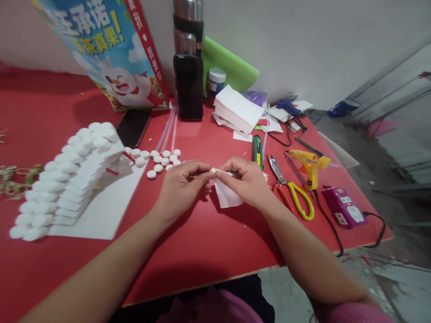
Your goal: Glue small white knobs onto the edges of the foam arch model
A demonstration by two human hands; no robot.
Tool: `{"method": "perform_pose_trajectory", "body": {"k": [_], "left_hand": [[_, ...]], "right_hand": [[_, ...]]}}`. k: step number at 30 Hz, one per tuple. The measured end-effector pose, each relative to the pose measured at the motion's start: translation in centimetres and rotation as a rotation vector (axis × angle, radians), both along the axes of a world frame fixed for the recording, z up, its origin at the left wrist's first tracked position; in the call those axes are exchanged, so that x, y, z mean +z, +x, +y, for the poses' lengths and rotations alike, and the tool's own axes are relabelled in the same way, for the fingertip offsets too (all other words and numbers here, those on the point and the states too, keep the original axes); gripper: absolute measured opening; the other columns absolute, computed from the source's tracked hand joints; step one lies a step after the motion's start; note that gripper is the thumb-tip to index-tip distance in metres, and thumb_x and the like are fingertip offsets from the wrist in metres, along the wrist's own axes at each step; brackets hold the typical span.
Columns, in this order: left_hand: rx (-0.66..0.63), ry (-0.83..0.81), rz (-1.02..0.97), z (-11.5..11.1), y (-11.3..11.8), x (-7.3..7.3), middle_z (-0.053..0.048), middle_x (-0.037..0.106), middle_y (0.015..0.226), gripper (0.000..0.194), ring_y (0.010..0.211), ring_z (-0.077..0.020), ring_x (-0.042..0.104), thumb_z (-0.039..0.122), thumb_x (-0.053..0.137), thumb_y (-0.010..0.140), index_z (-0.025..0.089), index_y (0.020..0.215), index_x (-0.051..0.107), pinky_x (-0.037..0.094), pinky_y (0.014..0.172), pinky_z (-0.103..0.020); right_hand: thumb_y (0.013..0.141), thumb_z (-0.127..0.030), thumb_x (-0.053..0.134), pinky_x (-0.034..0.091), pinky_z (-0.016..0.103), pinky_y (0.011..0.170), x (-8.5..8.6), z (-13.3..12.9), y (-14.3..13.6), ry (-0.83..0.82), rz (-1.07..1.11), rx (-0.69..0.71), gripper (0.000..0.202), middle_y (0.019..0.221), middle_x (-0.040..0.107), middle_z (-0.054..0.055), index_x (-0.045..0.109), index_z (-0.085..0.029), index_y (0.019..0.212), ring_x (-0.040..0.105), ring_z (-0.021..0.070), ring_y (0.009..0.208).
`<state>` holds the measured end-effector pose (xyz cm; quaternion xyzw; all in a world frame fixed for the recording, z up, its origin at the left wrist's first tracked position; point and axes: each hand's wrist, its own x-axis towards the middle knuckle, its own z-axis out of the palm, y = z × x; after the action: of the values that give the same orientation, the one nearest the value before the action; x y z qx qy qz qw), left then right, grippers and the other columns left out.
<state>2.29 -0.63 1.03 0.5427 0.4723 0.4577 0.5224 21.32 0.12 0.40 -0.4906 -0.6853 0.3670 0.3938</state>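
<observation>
A small white sheet point(228, 193), paper or thin cloth, hangs between my two hands above the red table. My left hand point(183, 184) pinches its upper left corner between thumb and fingertips. On the other side, my right hand point(247, 179) grips the top edge, its thumb lying over the sheet. The pinched edge looks folded or rolled, though fingers hide most of it. Just beyond my left hand lie several white round pieces point(165, 161). Farther left, rows of similar discs point(54, 176) with white paper strips point(79, 184) rest on a white board point(117, 211).
To the right lie a green cutter point(257, 151), pliers point(296, 195), a yellow glue gun point(310, 165) and a purple power box point(344, 207) with cords. Behind stand a phone point(189, 87), a steel flask point(188, 27) and a printed box point(111, 54). Stacked white paper point(239, 107) lies at the back.
</observation>
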Motion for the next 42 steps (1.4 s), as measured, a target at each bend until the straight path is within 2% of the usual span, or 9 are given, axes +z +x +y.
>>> {"method": "perform_pose_trajectory", "body": {"k": [7, 13, 17, 20, 25, 28, 31, 37, 42], "left_hand": [[0.051, -0.077, -0.028, 0.1, 0.3, -0.4, 0.002, 0.062, 0.055, 0.014, 0.044, -0.0132, 0.057, 0.032, 0.079, 0.082, 0.020, 0.083, 0.073, 0.049, 0.039, -0.023], [-0.040, -0.043, -0.056, 0.9, -0.7, -0.3, 0.002, 0.066, 0.062, 0.013, 0.049, -0.0109, 0.055, 0.030, 0.082, 0.080, 0.020, 0.086, 0.077, 0.047, 0.048, -0.023], [-0.039, 0.055, 0.015, 1.0, -1.2, -0.2, -0.003, 0.076, 0.081, 0.011, 0.071, -0.0171, 0.069, 0.031, 0.081, 0.083, 0.022, 0.087, 0.079, 0.058, 0.070, -0.029], [-0.045, 0.129, 0.064, 0.9, -1.2, -0.3, -0.005, 0.079, 0.090, 0.009, 0.085, -0.0205, 0.073, 0.030, 0.081, 0.084, 0.022, 0.088, 0.079, 0.059, 0.082, -0.032], [-0.064, 0.179, 0.104, 0.9, -1.1, -0.2, -0.003, 0.078, 0.087, 0.008, 0.083, -0.0199, 0.072, 0.030, 0.078, 0.086, 0.022, 0.086, 0.078, 0.058, 0.080, -0.031], [-0.047, 0.170, 0.086, 1.0, -0.9, -0.1, -0.003, 0.078, 0.086, 0.008, 0.082, -0.0193, 0.071, 0.029, 0.079, 0.083, 0.022, 0.085, 0.078, 0.058, 0.080, -0.030], [0.005, 0.070, 0.014, 0.9, -0.6, -0.1, -0.002, 0.077, 0.081, 0.010, 0.075, -0.0175, 0.069, 0.030, 0.081, 0.081, 0.021, 0.084, 0.077, 0.058, 0.073, -0.029], [0.036, -0.161, -0.165, 0.7, -0.3, -0.4, -0.001, 0.071, 0.067, 0.021, 0.051, -0.0127, 0.058, 0.037, 0.085, 0.078, 0.020, 0.086, 0.077, 0.047, 0.048, -0.024], [0.000, 0.026, -0.041, 1.2, -1.0, -0.3, -0.004, 0.080, 0.086, 0.014, 0.077, -0.0188, 0.072, 0.033, 0.083, 0.082, 0.021, 0.087, 0.077, 0.059, 0.071, -0.029]], "right_hand": [[0.097, -0.039, 0.068, 0.044, 0.030, 0.067, 0.5, -1.0, -0.9, 0.166, -0.175, -0.054, 0.024, 0.075, 0.072, 0.005, 0.067, -0.021, 0.081, 0.061, 0.0168, 0.068], [0.094, -0.072, 0.064, 0.052, 0.031, 0.061, 1.7, 1.1, 1.4, -0.651, 0.495, 0.137, 0.057, 0.082, 0.075, 0.008, 0.071, -0.017, 0.107, 0.069, 0.0215, 0.068], [0.105, -0.072, 0.042, 0.062, 0.044, 0.076, 1.4, 1.5, 1.1, -1.054, 0.730, 0.400, 0.060, 0.087, 0.077, 0.011, 0.066, -0.017, 0.112, 0.076, 0.0266, 0.076], [0.111, -0.063, 0.027, 0.063, 0.051, 0.084, 1.0, 1.1, 0.2, -1.176, 0.780, 0.496, 0.059, 0.083, 0.075, 0.010, 0.063, -0.017, 0.104, 0.076, 0.0261, 0.075], [0.113, -0.059, 0.031, 0.062, 0.037, 0.064, 1.0, 0.9, -0.2, -1.209, 0.824, 0.486, 0.050, 0.064, 0.052, -0.004, 0.057, -0.020, 0.094, 0.052, 0.0139, 0.052], [0.110, -0.066, 0.038, 0.033, 0.017, 0.040, 1.3, 1.0, -0.1, -1.222, 0.753, 0.461, 0.051, 0.061, 0.042, -0.007, 0.052, -0.022, 0.088, 0.027, 0.0080, 0.044], [0.102, -0.076, 0.050, 0.016, 0.017, 0.038, 1.4, 0.7, -0.4, -1.072, 0.638, 0.382, 0.056, 0.057, 0.034, -0.010, 0.047, -0.023, 0.082, 0.017, 0.0064, 0.044], [0.099, -0.078, 0.054, 0.021, 0.023, 0.038, 1.0, -0.3, -1.5, -0.571, 0.458, 0.152, 0.059, 0.057, 0.041, -0.009, 0.066, -0.021, 0.110, 0.028, 0.0084, 0.041], [0.102, -0.082, 0.038, 0.046, 0.025, 0.043, 0.3, 0.5, -0.8, -0.827, 0.608, 0.308, 0.068, 0.058, 0.054, -0.005, 0.063, -0.021, 0.119, 0.047, 0.0126, 0.042]]}}
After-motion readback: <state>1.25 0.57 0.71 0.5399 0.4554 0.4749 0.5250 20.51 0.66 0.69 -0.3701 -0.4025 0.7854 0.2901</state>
